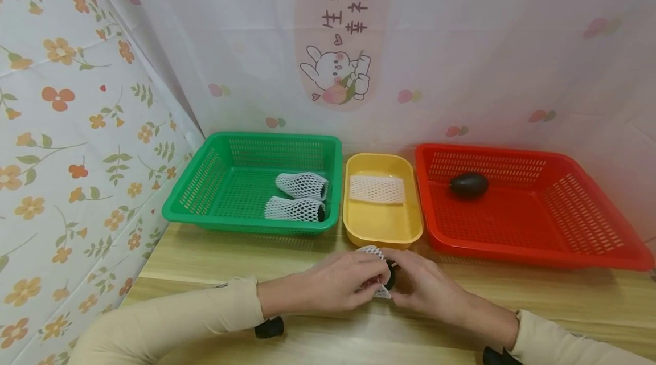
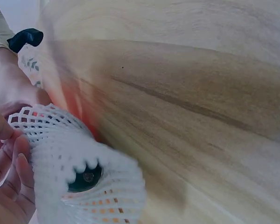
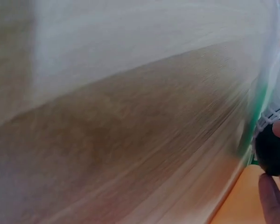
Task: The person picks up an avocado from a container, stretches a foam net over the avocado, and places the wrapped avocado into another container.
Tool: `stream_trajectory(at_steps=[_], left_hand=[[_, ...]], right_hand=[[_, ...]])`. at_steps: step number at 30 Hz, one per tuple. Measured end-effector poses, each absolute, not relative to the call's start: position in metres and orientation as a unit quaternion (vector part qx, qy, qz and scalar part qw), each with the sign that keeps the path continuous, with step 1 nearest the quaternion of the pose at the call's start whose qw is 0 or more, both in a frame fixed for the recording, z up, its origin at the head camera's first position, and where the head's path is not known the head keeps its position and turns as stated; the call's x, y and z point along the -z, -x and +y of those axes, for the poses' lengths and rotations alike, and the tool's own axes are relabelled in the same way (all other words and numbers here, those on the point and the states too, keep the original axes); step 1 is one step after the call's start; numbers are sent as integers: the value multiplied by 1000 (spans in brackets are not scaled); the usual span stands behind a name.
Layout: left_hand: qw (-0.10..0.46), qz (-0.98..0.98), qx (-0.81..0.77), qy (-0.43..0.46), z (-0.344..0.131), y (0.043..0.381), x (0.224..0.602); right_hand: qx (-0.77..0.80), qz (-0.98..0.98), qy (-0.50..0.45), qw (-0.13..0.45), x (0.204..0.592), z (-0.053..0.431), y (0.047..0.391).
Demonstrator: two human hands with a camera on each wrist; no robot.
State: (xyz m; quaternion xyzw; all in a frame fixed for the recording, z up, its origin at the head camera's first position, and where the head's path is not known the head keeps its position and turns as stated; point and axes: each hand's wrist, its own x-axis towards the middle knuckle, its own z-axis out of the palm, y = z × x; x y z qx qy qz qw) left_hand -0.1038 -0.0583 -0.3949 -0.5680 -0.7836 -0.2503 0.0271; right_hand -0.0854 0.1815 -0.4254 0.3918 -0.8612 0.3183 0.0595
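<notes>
Over the table just in front of the yellow tray, both hands meet at a white foam net sleeve (image 2: 116, 182) and a dark avocado (image 3: 272, 151). My left hand (image 1: 348, 279) holds the sleeve, its fingers (image 2: 25, 179) curled at the mesh. The avocado's stem end shows through the sleeve's opening in the left wrist view. My right hand (image 1: 430, 288) grips the avocado between thumb and fingertips from the right, partly bare of mesh in the right wrist view. The fingers hide much of both in the head view.
The green basket (image 1: 205, 217) at left holds two dark avocados in white net sleeves (image 1: 294, 209). A flattened foam sleeve (image 1: 376, 189) lies in the yellow tray (image 1: 381, 228). In the red basket (image 1: 512, 228) at right sits a bare dark avocado (image 1: 469, 184). A curtain hangs behind.
</notes>
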Motion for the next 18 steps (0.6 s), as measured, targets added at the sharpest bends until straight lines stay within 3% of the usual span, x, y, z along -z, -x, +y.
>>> stream_trajectory(at_steps=[7,18], left_hand=[[22,-778,254,574,-57,104,396],[-2,-815,237,529,-64,105,398]], right_hand=[[-287,-857,-421,76,429,182,88],[-314,-860,-401,22,429,182,90]])
